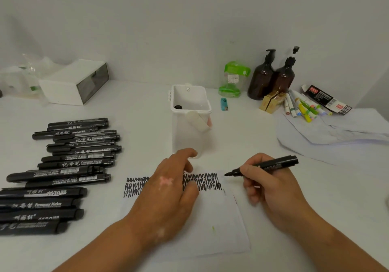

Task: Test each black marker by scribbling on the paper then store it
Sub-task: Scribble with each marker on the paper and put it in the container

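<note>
My right hand grips an uncapped black marker, its tip at the right end of the black scribbles on the white paper. My left hand lies flat on the paper over the middle of the scribbles, fingers spread; whether it holds the cap is hidden. Several capped black markers lie in a loose row on the left of the table. A white storage container stands upright just beyond the paper, with one dark marker end showing inside.
A white drawer box sits at the back left. Two brown pump bottles, a green-lidded jar, a blue lighter, coloured markers and loose paper sheets fill the back right.
</note>
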